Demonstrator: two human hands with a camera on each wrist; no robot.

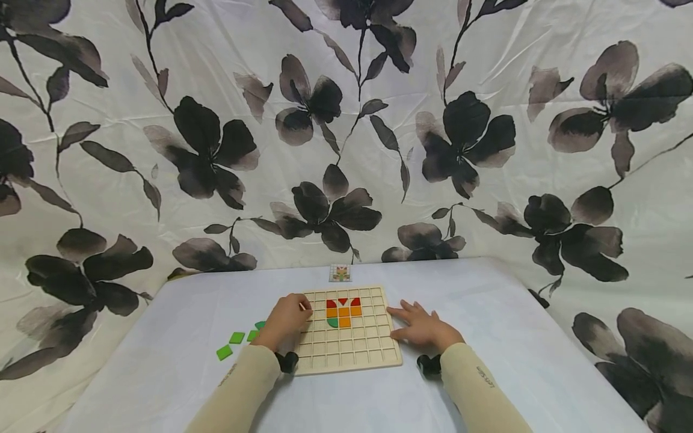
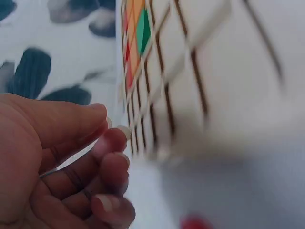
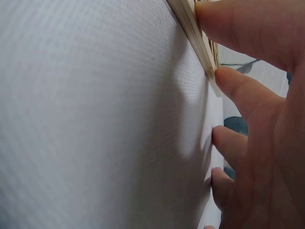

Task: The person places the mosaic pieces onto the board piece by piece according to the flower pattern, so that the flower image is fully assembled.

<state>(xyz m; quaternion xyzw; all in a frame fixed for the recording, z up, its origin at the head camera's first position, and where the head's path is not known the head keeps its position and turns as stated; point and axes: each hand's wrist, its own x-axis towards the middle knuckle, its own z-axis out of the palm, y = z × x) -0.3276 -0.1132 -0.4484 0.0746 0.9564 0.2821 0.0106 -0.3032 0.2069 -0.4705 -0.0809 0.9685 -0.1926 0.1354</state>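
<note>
A pale wooden grid board (image 1: 346, 355) lies on the table. Small tiles sit in its upper cells: red pieces (image 1: 355, 302), orange squares (image 1: 344, 312) and a rounded green piece (image 1: 332, 323). My left hand (image 1: 284, 322) is over the board's left edge, its fingers loosely bent and thumb close to the index finger; no piece shows in the left wrist view's fingers (image 2: 115, 143). On the right, my right hand (image 1: 422, 326) spreads its fingers, with thumb and index fingertips touching the board's edge (image 3: 202, 47). Several green tiles (image 1: 236, 338) lie beside the left forearm.
A small patterned picture card (image 1: 340, 273) lies behind the board, close to the table's far edge. White cloth covers the table (image 1: 357, 397), and a floral curtain (image 1: 390, 150) hangs behind. Low in the left wrist view is a blurred red spot (image 2: 195, 222).
</note>
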